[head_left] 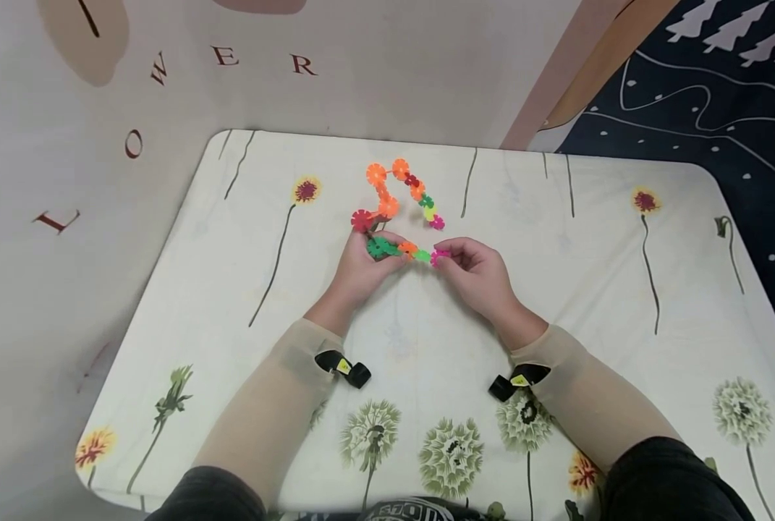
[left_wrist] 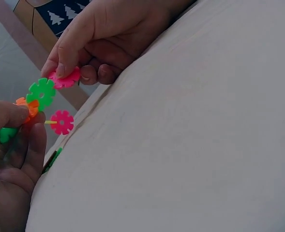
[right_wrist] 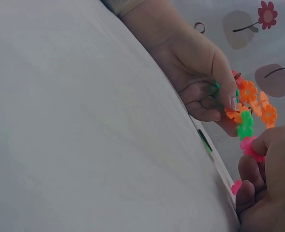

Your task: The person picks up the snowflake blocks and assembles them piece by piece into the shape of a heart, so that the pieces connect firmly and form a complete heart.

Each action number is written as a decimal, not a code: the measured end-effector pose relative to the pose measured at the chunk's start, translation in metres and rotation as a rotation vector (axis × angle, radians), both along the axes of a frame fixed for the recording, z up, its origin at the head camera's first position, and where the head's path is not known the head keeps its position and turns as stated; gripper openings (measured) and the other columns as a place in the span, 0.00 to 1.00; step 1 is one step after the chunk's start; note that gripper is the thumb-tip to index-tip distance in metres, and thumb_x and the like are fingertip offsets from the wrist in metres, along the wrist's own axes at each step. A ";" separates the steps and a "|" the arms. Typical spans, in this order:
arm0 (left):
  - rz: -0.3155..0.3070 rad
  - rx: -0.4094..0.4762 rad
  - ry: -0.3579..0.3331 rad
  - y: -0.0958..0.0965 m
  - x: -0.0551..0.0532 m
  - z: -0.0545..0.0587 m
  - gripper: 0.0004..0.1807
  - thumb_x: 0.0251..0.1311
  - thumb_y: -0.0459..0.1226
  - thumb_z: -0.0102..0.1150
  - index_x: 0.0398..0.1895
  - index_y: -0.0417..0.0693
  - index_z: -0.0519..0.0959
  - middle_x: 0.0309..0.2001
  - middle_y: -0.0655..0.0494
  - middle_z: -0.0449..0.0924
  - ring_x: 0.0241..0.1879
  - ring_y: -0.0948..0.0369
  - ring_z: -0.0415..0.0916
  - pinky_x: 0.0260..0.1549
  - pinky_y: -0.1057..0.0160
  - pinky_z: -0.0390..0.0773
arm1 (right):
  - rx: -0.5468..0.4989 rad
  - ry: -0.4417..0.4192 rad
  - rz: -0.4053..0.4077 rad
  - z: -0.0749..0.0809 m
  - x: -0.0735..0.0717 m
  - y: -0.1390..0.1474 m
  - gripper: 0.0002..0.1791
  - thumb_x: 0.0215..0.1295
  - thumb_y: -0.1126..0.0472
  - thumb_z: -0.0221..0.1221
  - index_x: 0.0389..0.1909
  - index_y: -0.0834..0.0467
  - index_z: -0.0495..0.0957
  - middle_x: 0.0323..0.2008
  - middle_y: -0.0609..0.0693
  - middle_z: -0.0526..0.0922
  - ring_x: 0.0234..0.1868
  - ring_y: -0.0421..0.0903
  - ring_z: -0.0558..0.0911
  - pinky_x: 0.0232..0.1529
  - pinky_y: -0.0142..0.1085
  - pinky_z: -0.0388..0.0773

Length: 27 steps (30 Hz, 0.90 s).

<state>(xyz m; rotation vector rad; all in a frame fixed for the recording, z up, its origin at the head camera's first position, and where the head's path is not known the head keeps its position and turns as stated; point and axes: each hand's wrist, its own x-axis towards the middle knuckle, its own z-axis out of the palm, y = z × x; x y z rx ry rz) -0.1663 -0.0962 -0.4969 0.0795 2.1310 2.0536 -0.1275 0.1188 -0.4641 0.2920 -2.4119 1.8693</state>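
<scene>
A chain of notched plastic flower discs (head_left: 388,207) in orange, red, green, yellow and pink bends in an open loop above the table. My left hand (head_left: 357,268) pinches an orange disc (left_wrist: 32,109) between thumb and finger, with dark green discs (head_left: 380,248) against its palm side. In my right hand (head_left: 481,275), thumb and fingertips grip a bright pink disc (left_wrist: 67,79). Between the hands, a light green disc (right_wrist: 246,125) joins the pink one to the orange one. The chain's far end, another pink disc (head_left: 436,223), is apart from both hands.
A white tablecloth (head_left: 556,253) printed with flowers and stems covers the table. Behind it stands a pale wall (head_left: 387,87) with printed letters. A dark panel (head_left: 680,123) with white trees is at the right. Black cameras (head_left: 359,375) sit on both wrists.
</scene>
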 end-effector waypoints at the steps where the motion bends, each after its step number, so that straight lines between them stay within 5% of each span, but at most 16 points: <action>1: -0.001 -0.004 -0.001 0.000 0.000 0.000 0.41 0.62 0.29 0.76 0.73 0.48 0.61 0.50 0.53 0.87 0.54 0.56 0.81 0.62 0.60 0.78 | -0.003 -0.001 0.003 -0.002 -0.001 0.000 0.08 0.69 0.77 0.63 0.47 0.74 0.85 0.38 0.67 0.85 0.32 0.41 0.77 0.35 0.26 0.75; 10: -0.008 -0.019 -0.009 0.000 0.000 0.002 0.42 0.62 0.29 0.75 0.74 0.48 0.62 0.50 0.53 0.87 0.53 0.56 0.82 0.61 0.60 0.79 | 0.004 0.002 0.013 -0.028 -0.011 0.008 0.11 0.67 0.77 0.67 0.49 0.73 0.86 0.39 0.68 0.88 0.31 0.40 0.80 0.34 0.25 0.77; 27: -0.020 -0.043 -0.033 -0.002 0.000 0.002 0.40 0.62 0.29 0.75 0.74 0.45 0.64 0.51 0.49 0.86 0.54 0.55 0.82 0.62 0.59 0.79 | 0.023 -0.007 0.028 -0.029 -0.010 0.013 0.10 0.65 0.71 0.72 0.47 0.66 0.90 0.34 0.54 0.91 0.29 0.41 0.83 0.33 0.28 0.80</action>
